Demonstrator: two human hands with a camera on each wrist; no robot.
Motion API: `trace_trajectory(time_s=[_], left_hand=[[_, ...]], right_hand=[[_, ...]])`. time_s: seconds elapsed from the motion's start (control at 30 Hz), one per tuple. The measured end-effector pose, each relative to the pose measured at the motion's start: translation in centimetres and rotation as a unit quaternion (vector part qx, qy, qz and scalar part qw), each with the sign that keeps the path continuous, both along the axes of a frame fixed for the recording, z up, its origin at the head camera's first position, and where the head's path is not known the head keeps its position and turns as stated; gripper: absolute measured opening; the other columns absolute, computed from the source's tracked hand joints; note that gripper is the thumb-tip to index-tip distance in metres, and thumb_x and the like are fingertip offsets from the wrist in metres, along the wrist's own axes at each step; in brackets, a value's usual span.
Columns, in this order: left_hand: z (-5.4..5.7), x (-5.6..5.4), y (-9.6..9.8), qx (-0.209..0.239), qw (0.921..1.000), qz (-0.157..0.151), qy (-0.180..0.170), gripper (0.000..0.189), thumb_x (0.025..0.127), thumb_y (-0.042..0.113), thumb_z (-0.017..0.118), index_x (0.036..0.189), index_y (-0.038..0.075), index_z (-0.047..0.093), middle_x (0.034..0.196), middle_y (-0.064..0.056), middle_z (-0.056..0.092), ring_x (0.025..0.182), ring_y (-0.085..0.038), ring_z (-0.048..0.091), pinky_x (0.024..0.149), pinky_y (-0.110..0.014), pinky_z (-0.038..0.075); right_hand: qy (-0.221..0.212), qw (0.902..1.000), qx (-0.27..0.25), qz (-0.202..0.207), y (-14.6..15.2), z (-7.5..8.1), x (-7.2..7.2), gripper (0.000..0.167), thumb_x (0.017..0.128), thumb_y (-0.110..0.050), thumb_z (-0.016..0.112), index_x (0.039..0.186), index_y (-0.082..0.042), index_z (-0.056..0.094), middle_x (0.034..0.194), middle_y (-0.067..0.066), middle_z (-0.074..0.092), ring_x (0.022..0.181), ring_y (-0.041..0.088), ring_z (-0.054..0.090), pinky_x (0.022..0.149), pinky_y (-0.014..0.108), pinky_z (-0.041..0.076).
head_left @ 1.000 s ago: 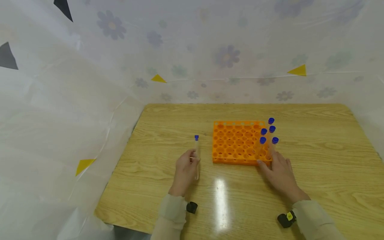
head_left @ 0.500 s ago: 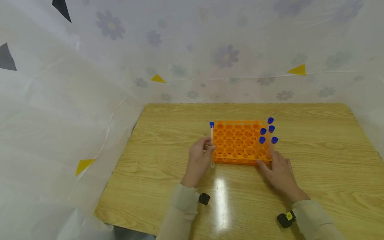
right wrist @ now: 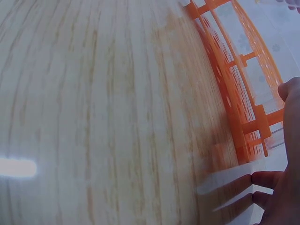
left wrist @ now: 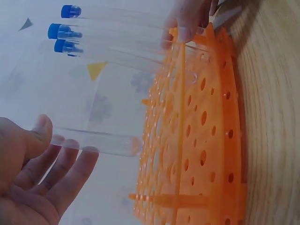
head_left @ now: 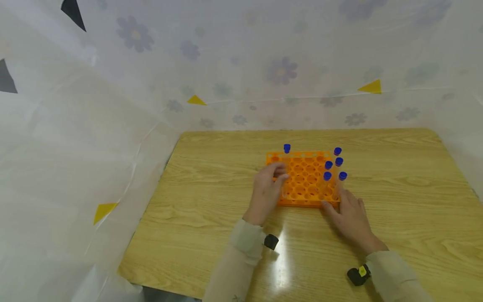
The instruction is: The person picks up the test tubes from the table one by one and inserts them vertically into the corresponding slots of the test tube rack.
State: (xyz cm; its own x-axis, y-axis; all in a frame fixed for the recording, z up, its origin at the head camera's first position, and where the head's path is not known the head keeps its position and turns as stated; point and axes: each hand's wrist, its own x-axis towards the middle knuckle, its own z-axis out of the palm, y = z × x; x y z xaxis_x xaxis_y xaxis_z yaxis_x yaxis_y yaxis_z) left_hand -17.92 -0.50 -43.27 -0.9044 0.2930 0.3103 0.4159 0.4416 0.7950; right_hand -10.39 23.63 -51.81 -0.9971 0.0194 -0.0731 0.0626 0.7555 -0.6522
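Observation:
In the head view my left hand [head_left: 264,191] is over the left part of an orange test tube rack [head_left: 303,203]. It pinches a clear test tube [left wrist: 101,140] with a blue cap [head_left: 287,148]. In the left wrist view the tube's rounded lower end stands just above the rack's top holes, with the thumb on one side and fingertips on the other. My right hand [head_left: 352,218] holds the rack's near right corner, thumb at the front and fingers along the right end. Several blue-capped test tubes [head_left: 327,176] stand upright in the rack's right columns.
The rack stands on a wood-grain table [head_left: 196,201]. White sheeting with a flower print [head_left: 282,71] hangs behind the table's far edge and along its left side. A black wrist camera [head_left: 271,241] is on the left wrist, another wrist camera [head_left: 358,275] on the right.
My left hand has carried the test tube rightward and away from me, from the bare table left of the rack to over its left holes. The right hand has stayed at the rack's corner.

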Motion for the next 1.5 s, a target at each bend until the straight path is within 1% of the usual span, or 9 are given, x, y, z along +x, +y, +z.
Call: trace_trajectory(time_s=[0.1,0.2,0.37,0.6,0.8,0.97,1.1,1.3,1.5], left_hand=[[0.0,-0.2,0.7,0.015,0.9996,-0.007,-0.021,0.032,0.100,0.028,0.057,0.124,0.008,0.063,0.113,-0.007,0.069,0.104,-0.015,0.066,0.078,-0.019,0.057],[0.2,-0.4,1.5,0.021,0.9994,-0.012,-0.024,0.032,0.101,0.025,0.057,0.128,0.008,0.061,0.116,-0.007,0.069,0.106,-0.015,0.066,0.079,-0.018,0.056],[0.4,-0.6,2.5,0.022,0.9996,-0.017,-0.010,0.032,0.100,0.019,0.059,0.129,0.005,0.060,0.117,-0.007,0.068,0.108,-0.015,0.064,0.087,-0.016,0.053],[0.7,-0.7,4.0,0.048,0.9984,-0.018,-0.025,0.030,0.100,0.015,0.058,0.129,0.008,0.060,0.120,-0.007,0.060,0.108,-0.013,0.059,0.090,-0.013,0.051],[0.7,-1.0,5.3,0.053,0.9978,-0.024,-0.031,0.030,0.100,0.016,0.058,0.129,0.010,0.060,0.122,-0.005,0.057,0.110,-0.010,0.058,0.090,-0.014,0.052],[0.5,-1.4,6.4,0.035,0.9989,-0.030,-0.008,0.029,0.101,0.018,0.057,0.128,0.010,0.061,0.120,-0.004,0.059,0.108,-0.009,0.059,0.090,-0.015,0.052],[0.3,-1.7,7.0,0.018,0.9995,-0.026,0.002,0.029,0.100,0.019,0.058,0.129,0.013,0.061,0.118,-0.001,0.062,0.108,-0.007,0.061,0.090,-0.011,0.050],[-0.3,-2.0,7.6,0.026,0.9991,-0.024,-0.022,0.030,0.100,0.020,0.058,0.129,0.014,0.062,0.118,0.001,0.063,0.110,-0.005,0.062,0.088,-0.010,0.050],[-0.4,-2.3,8.2,0.030,0.9981,-0.028,-0.045,0.029,0.100,0.020,0.057,0.129,0.016,0.061,0.120,0.002,0.062,0.112,-0.005,0.061,0.088,-0.010,0.050]], right_hand=[[-0.002,1.0000,-0.003,0.001,-0.1,0.1,0.0,0.086,0.102,-0.056,0.041,0.159,-0.017,-0.010,0.156,0.035,0.021,0.142,0.057,0.018,0.114,0.072,-0.004],[0.000,1.0000,-0.003,-0.001,-0.2,0.1,0.1,0.086,0.101,-0.056,0.041,0.159,-0.016,-0.009,0.156,0.036,0.022,0.141,0.057,0.019,0.114,0.073,-0.003],[0.000,1.0000,0.001,-0.001,-0.3,0.0,0.0,0.087,0.101,-0.056,0.041,0.159,-0.015,-0.008,0.156,0.036,0.022,0.141,0.058,0.019,0.113,0.074,-0.002],[0.004,1.0000,0.001,-0.004,-0.3,-0.1,0.0,0.087,0.101,-0.057,0.041,0.160,-0.014,-0.007,0.156,0.035,0.022,0.141,0.057,0.019,0.113,0.075,-0.001],[0.007,0.9999,0.003,-0.006,-0.2,-0.4,0.0,0.086,0.101,-0.057,0.041,0.160,-0.015,-0.006,0.156,0.035,0.022,0.141,0.057,0.020,0.113,0.074,-0.002],[0.006,0.9999,0.007,-0.007,-0.3,-0.5,-0.1,0.086,0.101,-0.058,0.041,0.160,-0.015,-0.006,0.157,0.034,0.021,0.142,0.057,0.019,0.112,0.075,0.000],[0.004,0.9999,0.009,-0.006,-0.4,-0.5,-0.1,0.087,0.101,-0.058,0.041,0.160,-0.014,-0.005,0.157,0.034,0.021,0.142,0.056,0.019,0.111,0.076,0.000],[0.009,0.9999,0.010,-0.006,-0.4,-0.5,-0.1,0.087,0.101,-0.057,0.042,0.160,-0.013,-0.004,0.156,0.033,0.024,0.141,0.056,0.021,0.111,0.076,0.000],[0.015,0.9998,0.012,-0.009,-0.2,-0.7,-0.1,0.087,0.101,-0.057,0.043,0.160,-0.013,-0.003,0.156,0.033,0.025,0.142,0.055,0.022,0.112,0.076,0.001]])
